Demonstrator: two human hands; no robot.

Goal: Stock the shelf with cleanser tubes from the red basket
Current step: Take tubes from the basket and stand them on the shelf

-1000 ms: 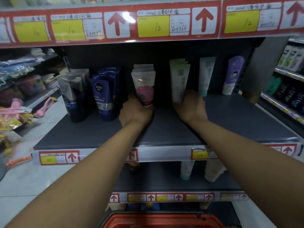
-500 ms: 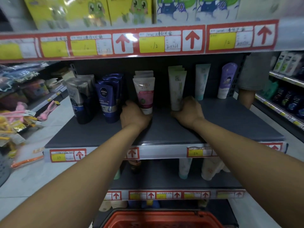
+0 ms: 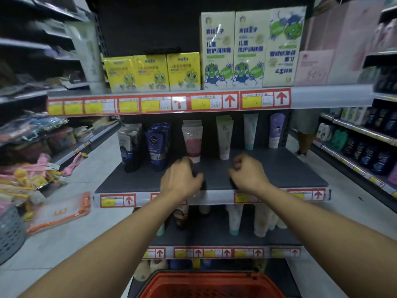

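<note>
Rows of cleanser tubes stand at the back of the dark grey shelf (image 3: pixel 290 175): a pink-and-white tube (image 3: pixel 192 140), a pale green tube (image 3: pixel 224 136), a teal tube (image 3: pixel 250 131) and a purple tube (image 3: pixel 276 130). My left hand (image 3: pixel 182 179) hovers over the shelf front, fingers loosely curled, holding nothing. My right hand (image 3: pixel 247 172) is beside it, also loosely curled with nothing in it. Both hands are apart from the tubes. The red basket (image 3: pixel 211 284) shows at the bottom edge; what it holds is hidden.
Silver tubes (image 3: pixel 130 145) and dark blue tubes (image 3: pixel 156 143) stand at the shelf's left. Yellow and cream boxes (image 3: pixel 184 72) fill the shelf above. More tubes (image 3: pixel 234 220) stand below. A person's leg (image 3: pixel 305 138) is at the right aisle. A grey basket (image 3: pixel 10 233) sits on the floor left.
Both hands have let go of the pink and green tubes and drawn back toward the shelf front. The view has tilted up, showing the shelf above.
</note>
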